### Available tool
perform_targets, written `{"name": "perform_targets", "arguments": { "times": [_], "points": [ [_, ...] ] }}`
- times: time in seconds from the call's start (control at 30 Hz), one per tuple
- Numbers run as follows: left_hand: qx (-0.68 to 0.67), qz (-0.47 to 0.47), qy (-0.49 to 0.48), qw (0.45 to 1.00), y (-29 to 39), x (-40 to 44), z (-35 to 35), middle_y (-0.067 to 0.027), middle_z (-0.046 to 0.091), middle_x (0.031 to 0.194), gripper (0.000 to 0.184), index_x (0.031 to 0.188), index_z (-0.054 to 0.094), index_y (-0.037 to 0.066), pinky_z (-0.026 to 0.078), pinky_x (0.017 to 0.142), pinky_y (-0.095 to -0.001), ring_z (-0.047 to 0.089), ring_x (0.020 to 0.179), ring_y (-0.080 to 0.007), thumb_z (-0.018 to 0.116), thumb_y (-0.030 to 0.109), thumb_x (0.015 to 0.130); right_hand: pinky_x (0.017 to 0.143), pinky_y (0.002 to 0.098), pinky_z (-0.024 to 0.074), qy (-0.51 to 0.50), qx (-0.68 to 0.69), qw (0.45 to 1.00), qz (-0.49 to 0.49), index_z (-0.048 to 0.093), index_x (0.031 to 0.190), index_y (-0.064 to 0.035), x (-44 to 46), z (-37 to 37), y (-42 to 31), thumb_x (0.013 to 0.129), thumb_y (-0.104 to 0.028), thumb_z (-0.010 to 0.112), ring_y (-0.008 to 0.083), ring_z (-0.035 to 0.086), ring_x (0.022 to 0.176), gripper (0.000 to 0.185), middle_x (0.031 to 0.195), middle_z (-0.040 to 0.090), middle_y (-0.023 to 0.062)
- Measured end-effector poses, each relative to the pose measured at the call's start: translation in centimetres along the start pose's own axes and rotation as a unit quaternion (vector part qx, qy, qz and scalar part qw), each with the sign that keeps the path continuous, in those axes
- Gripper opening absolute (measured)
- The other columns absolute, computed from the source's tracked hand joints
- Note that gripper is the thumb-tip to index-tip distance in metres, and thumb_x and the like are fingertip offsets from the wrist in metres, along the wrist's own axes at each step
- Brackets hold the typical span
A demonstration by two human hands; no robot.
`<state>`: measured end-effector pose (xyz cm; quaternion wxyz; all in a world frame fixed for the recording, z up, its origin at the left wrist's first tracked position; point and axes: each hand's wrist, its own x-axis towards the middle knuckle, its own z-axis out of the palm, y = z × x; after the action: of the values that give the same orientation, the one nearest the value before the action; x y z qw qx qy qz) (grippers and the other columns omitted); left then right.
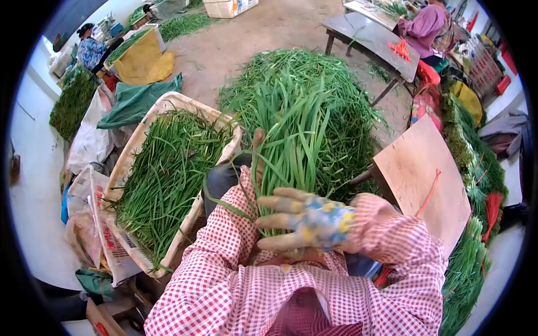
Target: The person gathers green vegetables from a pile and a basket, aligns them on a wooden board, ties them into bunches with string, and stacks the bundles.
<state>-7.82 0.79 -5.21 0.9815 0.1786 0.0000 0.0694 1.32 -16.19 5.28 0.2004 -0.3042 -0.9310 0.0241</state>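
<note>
A loose bunch of long, flat green leaves, looking like garlic chives, stands over my lap with its tips fanned forward. My left hand, in a brownish glove, grips its left side; most of the fingers are hidden behind the leaves. Across the lower end of the bunch lies my right hand, in a glove with a blue and yellow floral cuff, its fingers stretched out and spread. A few stray leaves bend left over my left sleeve.
Beyond the bunch is a large heap of greens. A cream plastic crate full of greens stands left. At right, a wooden board bears a red tie; bundled greens lie beside it. Two people work farther back.
</note>
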Motion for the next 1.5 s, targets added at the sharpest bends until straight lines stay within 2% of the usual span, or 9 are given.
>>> {"name": "perform_targets", "arguments": {
  "times": [0.13,0.23,0.33,0.77,1.0,1.1,1.17,1.4,1.5],
  "points": [
    [0.049,-0.015,-0.001,0.999,0.9,1.7,-1.4,-0.0152,0.061,0.117,0.084,0.138,0.043,0.004,0.055,0.080,-0.0415,0.065,0.094,-0.0263,0.073,0.045,0.072,0.079,0.0403,0.0504,0.222,0.044,0.937,0.267,0.063,0.101,-0.0049,-5.7,-5.8,0.9,0.068,-0.023,0.082,0.0275,0.063,0.087,0.043,0.092,0.064,0.0093],
    [0.081,-0.036,-0.015,0.996,0.4,3.0,-1.1,-0.0134,0.064,0.114,0.081,0.137,0.044,0.003,0.057,0.078,-0.0380,0.066,0.091,-0.0237,0.078,0.037,0.072,0.090,0.0474,0.0473,0.381,0.188,0.723,0.545,0.045,0.127,-0.0075,-10.3,-6.7,3.0,0.072,-0.045,0.075,0.0314,0.050,0.114,0.073,0.122,0.050,0.0147],
    [0.172,-0.012,-0.069,0.983,-1.0,6.7,0.8,-0.0114,0.065,0.113,0.080,0.135,0.047,0.003,0.057,0.080,-0.0362,0.067,0.091,-0.0217,0.083,0.031,0.070,0.103,0.0531,0.0390,0.307,0.507,0.593,0.545,0.031,0.146,-0.0077,-12.4,-5.0,6.7,0.073,-0.063,0.070,0.0335,0.039,0.132,0.099,0.143,0.040,0.0181],
    [0.396,-0.034,-0.365,0.842,-7.8,28.8,15.6,-0.0095,0.059,0.126,0.053,0.120,0.058,-0.002,0.046,0.095,-0.0359,0.056,0.112,-0.0202,0.080,0.016,0.075,0.086,0.0346,0.0482,0.449,0.258,0.711,0.476,0.044,0.135,-0.0015,-18.1,-19.6,4.8,0.085,-0.038,0.067,0.0230,0.057,0.107,0.066,0.120,0.059,0.0116],
    [0.446,-0.060,-0.235,0.862,-13.0,33.6,8.8,-0.0171,0.053,0.119,0.056,0.129,0.045,-0.002,0.055,0.083,-0.0434,0.060,0.105,-0.0292,0.073,0.003,0.081,0.088,0.0363,0.0486,0.474,0.238,0.731,0.430,0.045,0.135,-0.0039,-24.0,-15.0,4.6,0.080,-0.044,0.071,0.0236,0.058,0.106,0.073,0.121,0.059,0.0117],
    [0.027,-0.360,-0.065,0.930,-11.4,33.4,10.1,-0.0159,0.057,0.118,0.055,0.125,0.048,-0.003,0.055,0.082,-0.0400,0.060,0.104,-0.0266,0.076,0.003,0.078,0.088,0.0371,0.0488,0.481,0.208,0.754,0.397,0.046,0.135,-0.0049,-23.6,-14.1,4.9,0.078,-0.047,0.072,0.0238,0.058,0.105,0.075,0.122,0.059,0.0117],
    [0.487,-0.009,-0.091,0.869,-10.5,27.4,14.8,-0.0142,0.060,0.117,0.054,0.123,0.051,-0.003,0.055,0.084,-0.0351,0.060,0.104,-0.0232,0.078,0.003,0.076,0.089,0.0375,0.0489,0.478,0.178,0.780,0.362,0.046,0.135,-0.0056,-22.3,-13.7,5.1,0.077,-0.049,0.073,0.0239,0.058,0.105,0.077,0.122,0.058,0.0117],
    [0.449,-0.015,-0.151,0.881,-5.3,20.5,15.5,-0.0149,0.056,0.124,0.052,0.132,0.045,0.003,0.055,0.086,-0.0412,0.059,0.108,-0.0241,0.060,0.031,0.091,0.075,0.0367,0.0513,0.442,0.165,0.725,0.502,0.049,0.131,-0.0057,-13.8,-13.2,6.3,0.083,-0.042,0.070,0.0203,0.059,0.089,0.064,0.113,0.061,0.0086],
    [0.829,-0.011,-0.106,0.549,-2.3,16.6,17.1,-0.0184,0.051,0.134,0.064,0.136,0.042,0.003,0.044,0.101,-0.0363,0.054,0.118,-0.0290,0.067,0.034,0.085,0.074,0.0369,0.0504,0.408,0.165,0.687,0.579,0.051,0.128,-0.0059,-10.7,-12.0,7.0,0.085,-0.037,0.067,0.0200,0.059,0.088,0.055,0.111,0.062,0.0075]
  ]
}}
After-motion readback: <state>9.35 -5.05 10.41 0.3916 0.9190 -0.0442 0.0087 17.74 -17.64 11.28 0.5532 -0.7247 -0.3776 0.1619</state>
